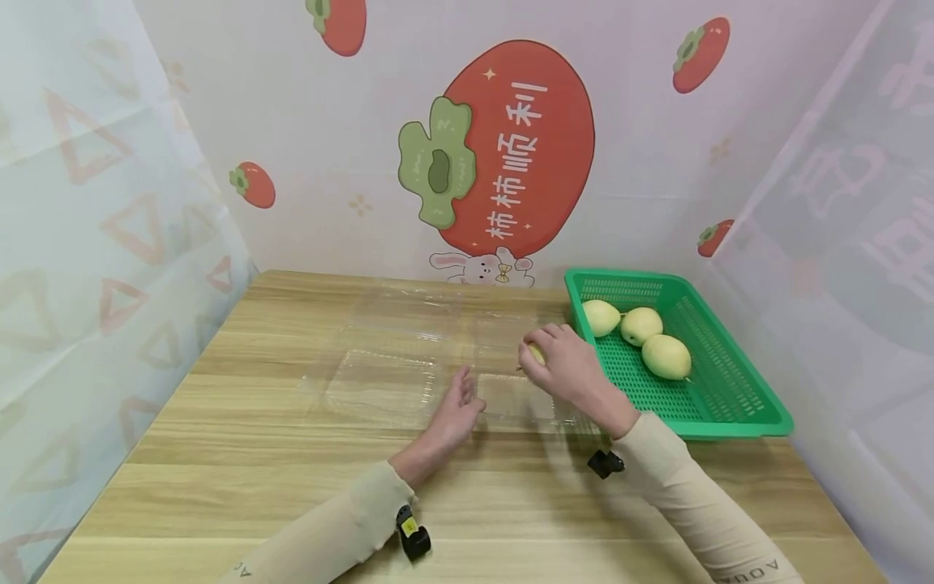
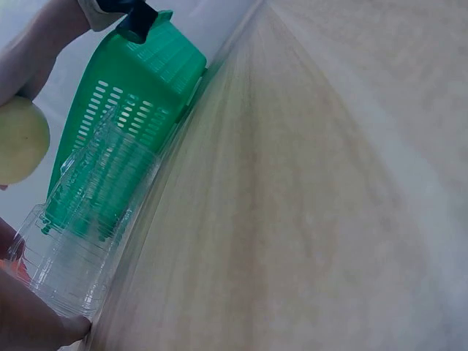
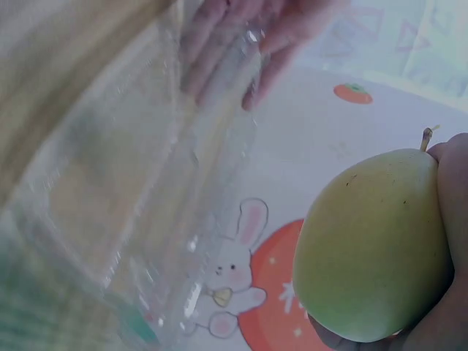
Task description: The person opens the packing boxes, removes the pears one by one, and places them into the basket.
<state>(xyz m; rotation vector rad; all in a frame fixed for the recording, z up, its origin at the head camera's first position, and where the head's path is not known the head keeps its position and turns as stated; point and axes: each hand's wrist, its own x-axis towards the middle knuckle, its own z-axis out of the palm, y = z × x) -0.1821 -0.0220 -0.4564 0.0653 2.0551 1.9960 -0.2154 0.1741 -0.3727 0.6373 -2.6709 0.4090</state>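
My right hand [image 1: 569, 365] grips a pale yellow pear [image 3: 373, 248] above a clear plastic box [image 1: 514, 395]. In the head view the fingers hide most of that pear; the right wrist view shows its stem and rounded side. My left hand [image 1: 454, 412] rests at the left side of this box, its fingers fairly straight and seen through the plastic in the right wrist view. Another clear plastic box [image 1: 379, 381] lies to the left, with its lid folded back toward the wall. Both boxes stand open on the wooden table [image 1: 292, 487].
A green perforated basket [image 1: 730, 357] stands on the right, close beside the right box. Inside it lie three pears, among them a front pear [image 1: 667, 357]. A printed cloth wall [image 1: 328, 122] rises behind the table, with further cloth at both sides.
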